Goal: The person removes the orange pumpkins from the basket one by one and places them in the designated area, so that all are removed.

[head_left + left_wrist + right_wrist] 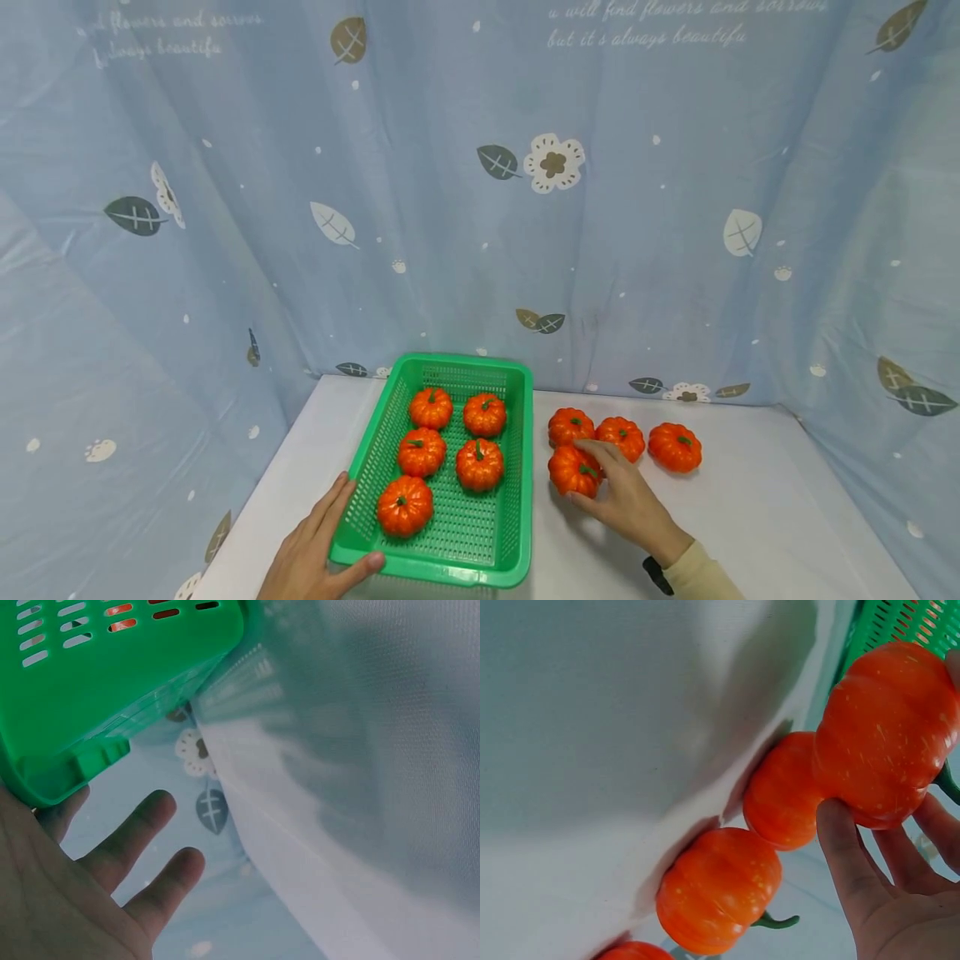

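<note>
My right hand point(628, 502) holds a small orange pumpkin point(570, 472) between thumb and fingers, just right of the green basket point(527, 492). In the right wrist view this pumpkin point(889, 735) looks raised off the table, its green stem turned to the palm. My left hand point(309, 546) rests against the basket's near left corner, thumb at the rim and fingers along the side. The left wrist view shows those fingers point(139, 832) stretched out and spread. Several pumpkins lie inside the basket, among them one near the front left point(405, 507).
Behind the right hand, three more pumpkins stand on the white table point(750, 517): one at the left point(570, 426), one in the middle point(621, 437) and one at the right point(675, 447). A blue patterned curtain point(435, 233) hangs along the back and sides.
</note>
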Motion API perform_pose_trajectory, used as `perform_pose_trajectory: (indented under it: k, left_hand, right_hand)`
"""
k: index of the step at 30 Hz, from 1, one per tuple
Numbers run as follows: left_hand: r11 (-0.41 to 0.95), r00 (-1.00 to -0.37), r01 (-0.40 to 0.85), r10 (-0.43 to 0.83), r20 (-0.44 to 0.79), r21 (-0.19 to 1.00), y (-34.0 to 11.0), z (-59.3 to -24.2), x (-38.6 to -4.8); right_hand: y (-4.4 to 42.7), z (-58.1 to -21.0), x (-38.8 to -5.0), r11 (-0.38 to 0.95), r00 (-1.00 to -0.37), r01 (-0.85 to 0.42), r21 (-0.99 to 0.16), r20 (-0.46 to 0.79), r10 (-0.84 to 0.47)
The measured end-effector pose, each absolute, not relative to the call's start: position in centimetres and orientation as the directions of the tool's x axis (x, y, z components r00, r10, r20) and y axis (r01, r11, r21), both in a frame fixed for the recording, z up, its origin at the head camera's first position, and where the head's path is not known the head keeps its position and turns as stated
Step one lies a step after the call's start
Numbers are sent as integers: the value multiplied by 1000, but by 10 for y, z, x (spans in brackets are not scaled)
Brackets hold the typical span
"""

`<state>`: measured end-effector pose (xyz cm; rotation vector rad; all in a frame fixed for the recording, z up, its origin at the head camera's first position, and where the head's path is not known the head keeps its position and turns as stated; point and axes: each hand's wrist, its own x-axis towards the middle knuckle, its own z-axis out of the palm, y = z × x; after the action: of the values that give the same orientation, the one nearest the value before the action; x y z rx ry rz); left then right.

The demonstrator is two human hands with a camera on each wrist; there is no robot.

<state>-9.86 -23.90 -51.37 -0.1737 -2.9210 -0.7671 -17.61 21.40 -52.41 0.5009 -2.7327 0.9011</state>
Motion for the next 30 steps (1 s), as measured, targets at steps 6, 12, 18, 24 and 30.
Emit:
perform_pose_trajectory:
  k: [6,12,18,24,30]
  left_hand:
    - [864,-987,143,86,137,483,-240,-515,-99]
    - [861,-986,146,88,140,487,-241,-517,-99]
    - [859,-986,148,89,141,490,-240,-517,-99]
    - [863,-986,142,83,141,484,-240,-517,-99]
    - [863,-987,136,78,138,486,-240,-516,-99]
  right_hand:
    - [212,-529,-177,763,-933,-352,-542,264,-243]
    - [209,-533,-177,765,-947,-319,-559,217,-236]
    - [208,-536,-179,765,-951,-309,-566,203,-233]
    - [207,-536,-180,767,-957,-291,-572,184,-226]
    - [205,-537,-182,766,-959,-283,-578,168,-228]
